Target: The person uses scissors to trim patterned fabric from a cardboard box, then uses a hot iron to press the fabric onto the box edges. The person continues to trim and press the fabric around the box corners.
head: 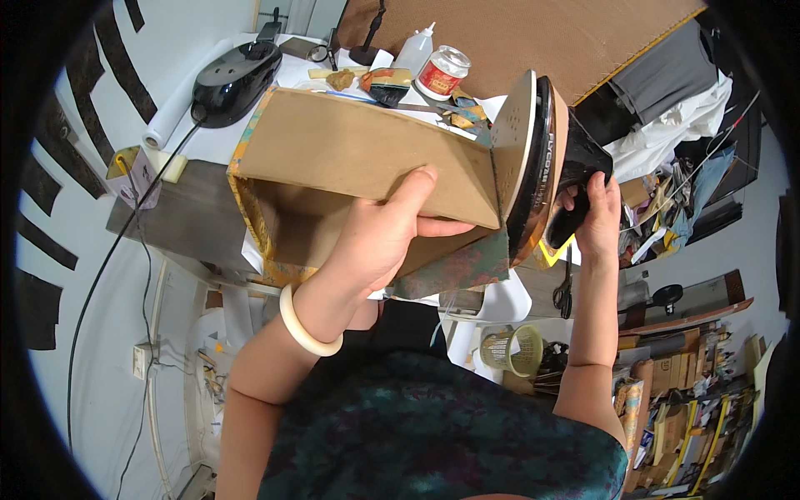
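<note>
My left hand (381, 240) grips a wall of an open cardboard box (337, 134), thumb on the outer face and fingers inside. Patterned yellow and blue covering runs along the box's left rim. At its lower right, a dark green patterned piece (459, 269) extends from the box. My right hand (599, 212) is closed around the black handle of a Flyco clothes iron (544, 169). The iron stands on edge, its pale soleplate facing the box's right end. Contact seems to be along that end, though part of it is hidden.
On the table (181, 200) behind the box are a glossy black appliance (237, 84), a squeeze bottle (415, 50) and a red-labelled jar (442, 74). Black scissors (564, 287) lie at the right. Below stands a waste bin (525, 350). A cable (112, 250) hangs at the left.
</note>
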